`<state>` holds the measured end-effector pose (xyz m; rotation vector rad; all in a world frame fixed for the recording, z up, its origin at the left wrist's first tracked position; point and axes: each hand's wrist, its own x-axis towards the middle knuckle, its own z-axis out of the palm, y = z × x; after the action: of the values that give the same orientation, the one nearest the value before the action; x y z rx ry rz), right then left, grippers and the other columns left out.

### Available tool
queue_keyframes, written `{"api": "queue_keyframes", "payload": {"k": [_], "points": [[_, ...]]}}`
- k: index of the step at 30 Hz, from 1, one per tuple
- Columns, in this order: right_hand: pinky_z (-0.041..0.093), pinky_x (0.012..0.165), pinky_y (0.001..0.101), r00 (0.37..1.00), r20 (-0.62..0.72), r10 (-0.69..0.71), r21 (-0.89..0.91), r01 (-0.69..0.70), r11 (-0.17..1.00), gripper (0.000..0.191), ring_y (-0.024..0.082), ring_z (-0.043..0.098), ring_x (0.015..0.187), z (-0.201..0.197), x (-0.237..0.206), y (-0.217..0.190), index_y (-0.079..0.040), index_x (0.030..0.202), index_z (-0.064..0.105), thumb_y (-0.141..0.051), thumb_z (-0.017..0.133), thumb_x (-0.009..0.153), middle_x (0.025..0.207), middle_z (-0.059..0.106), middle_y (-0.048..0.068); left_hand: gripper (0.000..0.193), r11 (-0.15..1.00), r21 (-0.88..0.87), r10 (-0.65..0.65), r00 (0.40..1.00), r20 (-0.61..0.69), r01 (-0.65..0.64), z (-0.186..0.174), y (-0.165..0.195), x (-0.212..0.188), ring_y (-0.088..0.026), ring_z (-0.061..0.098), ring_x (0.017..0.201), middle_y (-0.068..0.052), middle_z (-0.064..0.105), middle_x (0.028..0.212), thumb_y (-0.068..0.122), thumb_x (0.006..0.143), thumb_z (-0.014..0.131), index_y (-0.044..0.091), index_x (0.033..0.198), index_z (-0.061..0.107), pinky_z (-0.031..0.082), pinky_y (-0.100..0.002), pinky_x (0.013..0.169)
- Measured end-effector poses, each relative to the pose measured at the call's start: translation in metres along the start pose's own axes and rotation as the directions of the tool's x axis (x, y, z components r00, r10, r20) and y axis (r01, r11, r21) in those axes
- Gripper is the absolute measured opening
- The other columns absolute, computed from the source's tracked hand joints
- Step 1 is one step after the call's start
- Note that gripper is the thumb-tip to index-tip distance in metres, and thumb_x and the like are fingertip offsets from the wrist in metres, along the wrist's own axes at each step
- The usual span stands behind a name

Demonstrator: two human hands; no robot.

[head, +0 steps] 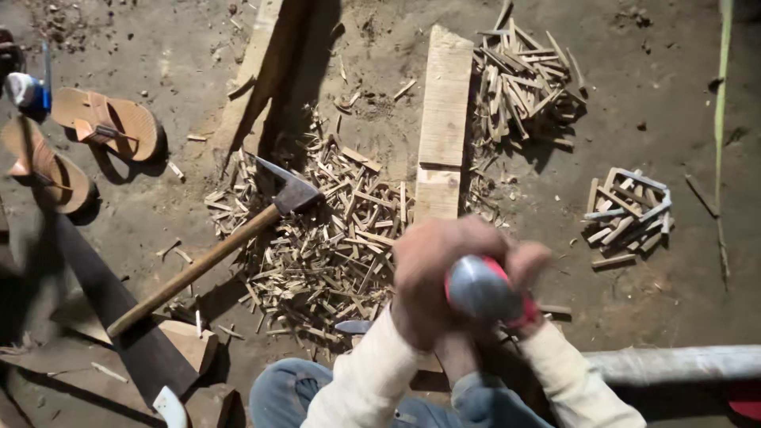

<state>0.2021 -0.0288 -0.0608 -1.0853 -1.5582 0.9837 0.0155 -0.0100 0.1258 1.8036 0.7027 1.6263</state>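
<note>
A tool with a red handle and rounded grey end point(479, 289) sits low in the middle of the view, gripped by both hands. The left hand point(428, 273) wraps closed around it from one side; the right hand point(527, 277) closes on it from the other, blurred. Just beyond them a wooden plank point(442, 119) lies on the dirt floor point(674, 277) amid wood chips point(333, 238). An axe point(230, 242) rests to the left, sandals point(103, 119) farther off.

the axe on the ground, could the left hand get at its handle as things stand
Probably yes, but not right away. The axe lies in the open on the wood chips with nothing on its handle. The left hand, though, is wrapped with the right hand around a red-handled tool, so it would have to let go.
</note>
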Motion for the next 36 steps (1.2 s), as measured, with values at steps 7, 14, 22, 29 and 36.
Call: {"api": "queue_keyframes", "payload": {"k": [7,14,22,29,36], "points": [[0.058,0.069,0.0355,0.998,-0.063,-0.018,-0.136,0.009,0.991,0.024,0.026,0.071,0.08,0.033,0.014,0.0,-0.005,0.099,0.065,-0.013,0.077,0.081,0.092,0.07,0.013,0.031,0.979,0.084,-0.158,0.955,-0.252,0.185,0.017,-0.069,-0.054,-0.021,0.064,0.072,-0.007,0.064,0.082,0.015,0.086,0.087,0.007,0.096,0.059,0.054,-0.032,0.066],[0.06,0.073,0.0314,0.969,-0.232,-0.078,-0.368,-0.013,0.93,0.026,0.021,0.078,0.083,0.053,0.019,-0.017,-0.01,0.114,0.077,-0.01,0.076,0.088,0.102,0.079,0.012,0.029,0.966,-0.161,-0.26,0.802,-0.539,0.205,-0.016,-0.075,-0.06,-0.015,0.063,0.086,-0.005,0.06,0.104,0.011,0.1,0.072,0.006,0.12,0.051,0.057,-0.029,0.074],[0.058,0.081,0.0309,0.975,-0.222,0.0,-0.303,-0.07,0.95,0.037,0.022,0.071,0.094,0.038,0.02,-0.012,-0.007,0.122,0.073,0.0,0.075,0.085,0.106,0.072,0.012,0.028,0.972,-0.141,-0.234,0.847,-0.477,0.19,-0.036,-0.046,-0.033,-0.017,0.063,0.091,-0.007,0.061,0.104,0.008,0.103,0.071,0.005,0.12,0.049,0.058,-0.029,0.076],[0.06,0.091,0.0332,0.968,-0.221,-0.119,-0.337,0.039,0.941,0.032,0.022,0.073,0.106,0.029,0.022,-0.009,-0.007,0.117,0.074,0.004,0.071,0.087,0.116,0.075,0.011,0.042,0.989,-0.055,-0.145,0.945,-0.293,0.135,-0.02,-0.039,-0.021,-0.013,0.066,0.083,-0.005,0.063,0.1,0.006,0.097,0.081,0.005,0.124,0.048,0.058,-0.026,0.074],[0.058,0.082,0.0338,0.941,-0.309,-0.139,-0.393,0.007,0.919,0.024,0.024,0.074,0.094,0.031,0.016,0.0,-0.005,0.106,0.074,-0.003,0.081,0.083,0.105,0.074,0.012,0.042,0.99,-0.083,-0.129,0.96,-0.249,0.112,-0.006,-0.029,-0.003,-0.011,0.066,0.082,-0.004,0.063,0.096,0.004,0.097,0.082,0.006,0.123,0.049,0.059,-0.025,0.075]]}}
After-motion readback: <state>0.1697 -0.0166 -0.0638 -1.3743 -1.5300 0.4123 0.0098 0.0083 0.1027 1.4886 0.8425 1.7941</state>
